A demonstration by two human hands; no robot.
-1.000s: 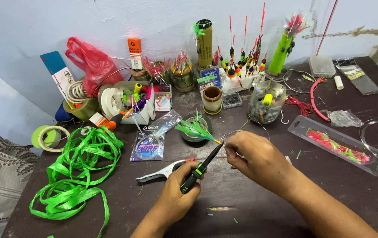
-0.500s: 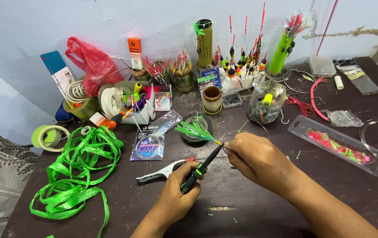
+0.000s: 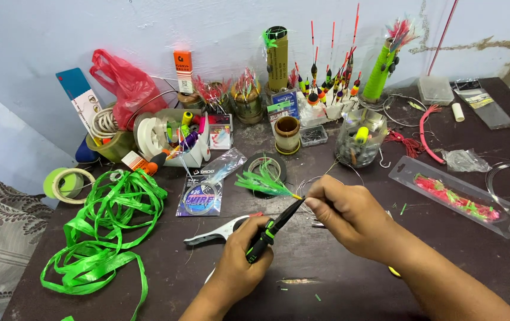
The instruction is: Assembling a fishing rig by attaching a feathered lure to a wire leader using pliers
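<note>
My left hand [image 3: 240, 261] grips the black and green handles of long-nose pliers [image 3: 274, 227], whose tip points up and right. The jaw tip meets a green feathered fishing lure [image 3: 264, 182] with a small yellow head. My right hand [image 3: 345, 213] pinches that lure's head end right at the plier tip, fingers closed around it and a thin wire or line. A white-handled clamp tool [image 3: 219, 231] lies on the dark table [image 3: 338, 285] just left of my left hand.
A heap of green plastic ribbon [image 3: 103, 232] lies at the left, beside a tape roll [image 3: 65, 183]. A packet of line [image 3: 202, 193], a black tape ring [image 3: 267, 166], a clear jar [image 3: 359, 139], a tray of pink lures [image 3: 454, 196] and several floats [image 3: 329, 83] crowd the back.
Both hands stay almost in place. The right hand's fingers have shifted slightly at the lure's head by the plier tip.
</note>
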